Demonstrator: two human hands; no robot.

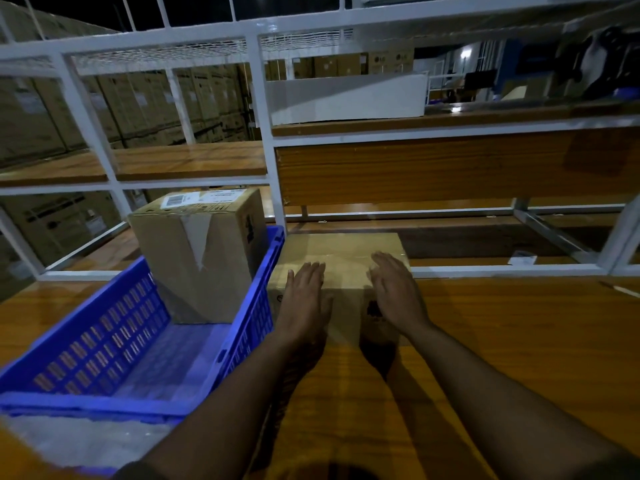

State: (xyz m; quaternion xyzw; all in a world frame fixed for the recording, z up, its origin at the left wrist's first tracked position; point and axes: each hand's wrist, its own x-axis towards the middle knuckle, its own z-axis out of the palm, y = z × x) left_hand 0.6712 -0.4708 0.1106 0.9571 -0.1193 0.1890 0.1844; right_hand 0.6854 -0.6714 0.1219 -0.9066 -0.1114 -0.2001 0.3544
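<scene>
A brown cardboard box (pixel 343 251) lies on the wooden table (pixel 519 341), just right of a blue plastic crate (pixel 114 344). My left hand (pixel 306 296) and my right hand (pixel 398 289) reach over the box's near top edge with straight fingers, a gap between them. Whether the palms touch the cardboard I cannot tell. A taller taped cardboard box (pixel 201 254) with a white barcode label stands upright at the far end of the crate.
A white metal shelf frame (pixel 266 133) with wooden boards rises right behind the table. A white panel (pixel 346 98) lies on the upper shelf. Stacks of large cartons (pixel 145 105) fill the dark background at left. A small white slip (pixel 523 259) lies on the low shelf at right.
</scene>
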